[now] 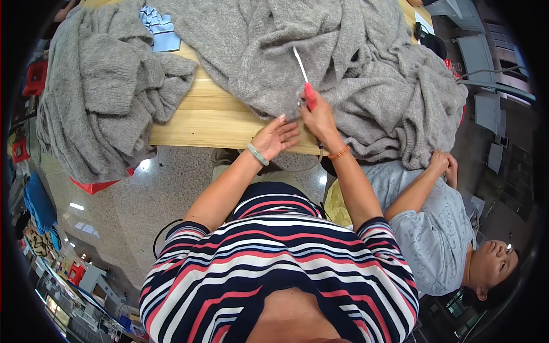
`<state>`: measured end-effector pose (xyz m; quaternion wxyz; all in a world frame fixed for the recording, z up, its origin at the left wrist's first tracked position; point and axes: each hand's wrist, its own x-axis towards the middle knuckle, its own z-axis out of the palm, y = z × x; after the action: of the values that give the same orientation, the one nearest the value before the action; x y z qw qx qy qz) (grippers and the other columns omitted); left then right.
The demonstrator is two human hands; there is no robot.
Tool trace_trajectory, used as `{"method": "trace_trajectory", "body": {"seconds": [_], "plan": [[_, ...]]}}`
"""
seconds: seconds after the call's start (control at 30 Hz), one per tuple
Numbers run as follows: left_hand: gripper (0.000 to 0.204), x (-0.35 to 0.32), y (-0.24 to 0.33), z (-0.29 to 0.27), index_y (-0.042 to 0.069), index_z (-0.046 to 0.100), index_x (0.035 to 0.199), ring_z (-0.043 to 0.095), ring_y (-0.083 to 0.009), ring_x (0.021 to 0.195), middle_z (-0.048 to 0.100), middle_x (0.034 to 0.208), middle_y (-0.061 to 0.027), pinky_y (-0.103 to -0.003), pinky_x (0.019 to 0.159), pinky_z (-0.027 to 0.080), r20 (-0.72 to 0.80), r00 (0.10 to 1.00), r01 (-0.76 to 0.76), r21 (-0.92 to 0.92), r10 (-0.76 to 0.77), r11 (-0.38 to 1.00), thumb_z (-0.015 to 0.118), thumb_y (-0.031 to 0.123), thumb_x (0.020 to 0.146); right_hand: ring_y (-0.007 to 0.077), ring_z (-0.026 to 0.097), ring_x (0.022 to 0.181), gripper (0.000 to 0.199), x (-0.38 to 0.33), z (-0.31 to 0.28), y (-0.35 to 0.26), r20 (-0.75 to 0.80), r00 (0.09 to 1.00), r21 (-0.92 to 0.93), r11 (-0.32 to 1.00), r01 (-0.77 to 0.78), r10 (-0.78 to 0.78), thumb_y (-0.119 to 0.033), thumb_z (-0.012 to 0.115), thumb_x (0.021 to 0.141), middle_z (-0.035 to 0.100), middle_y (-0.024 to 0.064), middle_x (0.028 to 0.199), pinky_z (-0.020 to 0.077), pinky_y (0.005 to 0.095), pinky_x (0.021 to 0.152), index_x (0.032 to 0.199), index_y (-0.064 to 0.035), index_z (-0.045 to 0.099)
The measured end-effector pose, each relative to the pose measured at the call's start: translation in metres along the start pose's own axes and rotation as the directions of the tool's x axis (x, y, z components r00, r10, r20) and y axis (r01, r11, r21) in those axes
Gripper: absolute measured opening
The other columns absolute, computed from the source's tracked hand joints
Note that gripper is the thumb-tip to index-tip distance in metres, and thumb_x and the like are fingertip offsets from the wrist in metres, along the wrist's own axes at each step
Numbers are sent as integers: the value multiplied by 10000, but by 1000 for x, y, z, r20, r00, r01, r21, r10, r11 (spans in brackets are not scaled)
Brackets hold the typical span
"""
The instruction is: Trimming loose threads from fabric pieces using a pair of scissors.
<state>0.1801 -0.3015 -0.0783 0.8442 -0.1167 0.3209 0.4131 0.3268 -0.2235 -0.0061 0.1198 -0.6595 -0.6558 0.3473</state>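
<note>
My right hand [318,119] is wrapped round the red handle of a thin tool [309,96]. Its slim pale shaft points away from me over the grey knitted garment [240,86], ending in a slightly wider, flat-looking tip; I cannot make out its exact kind. At the table's near edge, my left hand [276,138] has its fingers spread and palm partly turned up. Nothing is in it, and its fingertips are beside the garment's lower edge. Whether they touch the knit, I cannot tell.
A pile of grey knitwear [108,86] hangs over the left end of the wooden table [194,117]. More grey knitwear [400,103] lies at right. A blue patterned cloth [160,30] sits at the back left. Close on my right, a person in a pale top [426,220] rests their hands by the table.
</note>
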Motion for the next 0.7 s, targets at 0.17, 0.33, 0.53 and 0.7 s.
{"method": "trace_trajectory", "body": {"seconds": [0.17, 0.33, 0.53, 0.7], "plan": [[197, -12, 13, 31, 69, 608, 972, 585, -252, 1001, 632, 1082, -146, -369, 811, 502, 362, 932, 124, -244, -28, 962, 638, 251, 905, 65, 528, 780, 325, -36, -64, -56, -33, 986, 470, 869, 158, -161, -50, 691, 798, 582, -23, 857, 459, 240, 700, 1115, -34, 620], [93, -39, 67, 43, 49, 616, 965, 573, -165, 678, 650, 885, -66, -193, 494, 416, 331, 912, -220, -103, 242, 970, 611, 128, 917, 41, 524, 777, 300, -39, -83, -62, -119, 962, 416, 868, 272, -244, 21, 650, 810, 580, -31, 873, 446, 201, 706, 1104, -37, 627], [174, -68, 94, 84, 19, 555, 1098, 655, -288, 1021, 663, 1010, -126, -344, 812, 600, 366, 853, -409, 30, 371, 912, 562, 89, 939, 66, 550, 782, 274, -43, -74, -62, 3, 978, 424, 886, 189, -210, -19, 650, 836, 589, -22, 838, 456, 225, 756, 1107, -24, 619], [222, -71, 104, 77, 5, 545, 1110, 653, -301, 1014, 651, 1060, -132, -355, 853, 581, 264, 807, -563, 77, 528, 823, 595, -1, 894, 171, 610, 767, 286, -48, -87, -81, 139, 967, 147, 970, 192, -212, -112, 668, 855, 641, 107, 842, 481, 289, 753, 1124, -35, 609]]}}
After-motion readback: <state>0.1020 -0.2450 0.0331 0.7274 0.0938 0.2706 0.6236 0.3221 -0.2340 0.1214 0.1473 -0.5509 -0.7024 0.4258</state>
